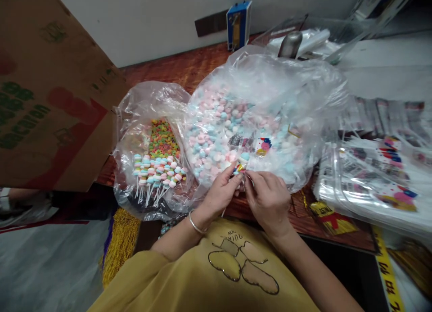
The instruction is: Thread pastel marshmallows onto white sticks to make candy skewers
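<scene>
My left hand point(224, 189) and my right hand point(268, 197) meet at the table's front edge, fingers closed. Between the fingertips of my left hand is a marshmallow stick point(240, 164) with a pale blue and colourful top; its thin white stick shows below the hands. The right fingertips pinch close beside it, and what they hold is too small to make out. Just beyond lies a large clear bag point(216, 118) of pink, blue and white marshmallows, with a small printed packet point(263, 145) on top. To the left, finished-looking marshmallow sticks point(158, 172) lie beside colourful ring candies point(164, 138) on clear plastic.
A cardboard box point(50, 91) stands at the left. Flat printed clear bags point(374, 181) are stacked at the right. Behind are a blue box point(238, 24) and a clear bin point(344, 44) with a metal cylinder point(290, 45). A yellow-red packet point(332, 218) lies near the front edge.
</scene>
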